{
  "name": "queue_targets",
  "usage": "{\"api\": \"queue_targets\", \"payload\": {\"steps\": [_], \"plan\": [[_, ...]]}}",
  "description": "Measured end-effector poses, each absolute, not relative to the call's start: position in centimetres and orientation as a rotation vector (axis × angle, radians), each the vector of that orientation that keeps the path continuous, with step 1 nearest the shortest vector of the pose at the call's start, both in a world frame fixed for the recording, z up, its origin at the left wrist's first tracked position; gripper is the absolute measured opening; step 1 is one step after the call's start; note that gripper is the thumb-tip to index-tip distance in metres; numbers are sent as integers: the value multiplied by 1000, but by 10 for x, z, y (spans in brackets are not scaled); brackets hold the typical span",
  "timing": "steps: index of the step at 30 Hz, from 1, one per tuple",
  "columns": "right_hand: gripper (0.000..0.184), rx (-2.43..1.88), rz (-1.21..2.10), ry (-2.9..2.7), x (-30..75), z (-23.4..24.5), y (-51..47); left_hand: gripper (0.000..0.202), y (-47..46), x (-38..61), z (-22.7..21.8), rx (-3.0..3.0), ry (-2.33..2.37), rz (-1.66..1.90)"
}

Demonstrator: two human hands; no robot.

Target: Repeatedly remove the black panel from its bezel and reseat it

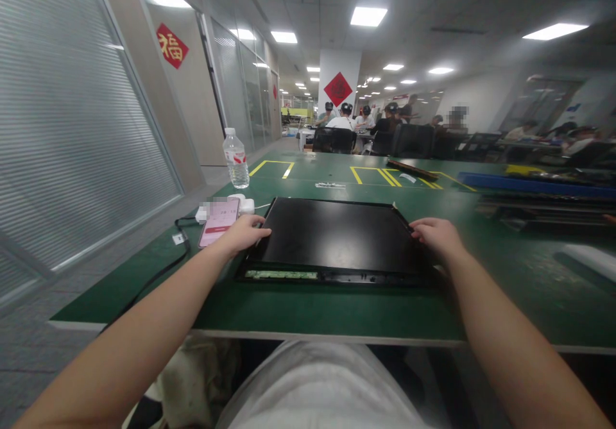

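A black flat display panel [332, 230] lies in front of me, its dark surface facing up. Along its near side a green circuit board strip [282, 275] shows in a black frame. My left hand [248, 231] grips the panel's left edge, thumb on top and fingers curled at the side. At the right edge, my right hand [436, 233] pinches the rim between thumb and fingers. The undersides of both grips are hidden. Just left of my left hand rests a phone [220, 224] with a pink screen.
The green table [337, 313] carries a water bottle [235, 159], a white adapter [246, 204] and a black cable [158, 275]. Yellow tape marks, a dark strip [411, 170] and a blue bar [539, 184] lie farther off. Several people sit in the background.
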State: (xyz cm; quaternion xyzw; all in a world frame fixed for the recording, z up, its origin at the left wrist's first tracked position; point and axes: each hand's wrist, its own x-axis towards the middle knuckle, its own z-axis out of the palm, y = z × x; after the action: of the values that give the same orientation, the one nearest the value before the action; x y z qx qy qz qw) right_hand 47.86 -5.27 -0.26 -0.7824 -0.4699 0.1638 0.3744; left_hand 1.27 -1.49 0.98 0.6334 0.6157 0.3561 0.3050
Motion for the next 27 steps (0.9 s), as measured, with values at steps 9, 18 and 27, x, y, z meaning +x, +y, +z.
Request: {"api": "queue_targets", "payload": {"steps": [9,18,27], "plan": [[24,-1905,513,-1099,484,-11,-45,15,-9,10,4,1800,1637,894],[22,-1939,496,-1113,477,-4,-50,14,-7,8,6,1933,1627,894],[23,-1966,489,-1142,480,-6,-50,13,-7,7,7,2092,1595,852]]}}
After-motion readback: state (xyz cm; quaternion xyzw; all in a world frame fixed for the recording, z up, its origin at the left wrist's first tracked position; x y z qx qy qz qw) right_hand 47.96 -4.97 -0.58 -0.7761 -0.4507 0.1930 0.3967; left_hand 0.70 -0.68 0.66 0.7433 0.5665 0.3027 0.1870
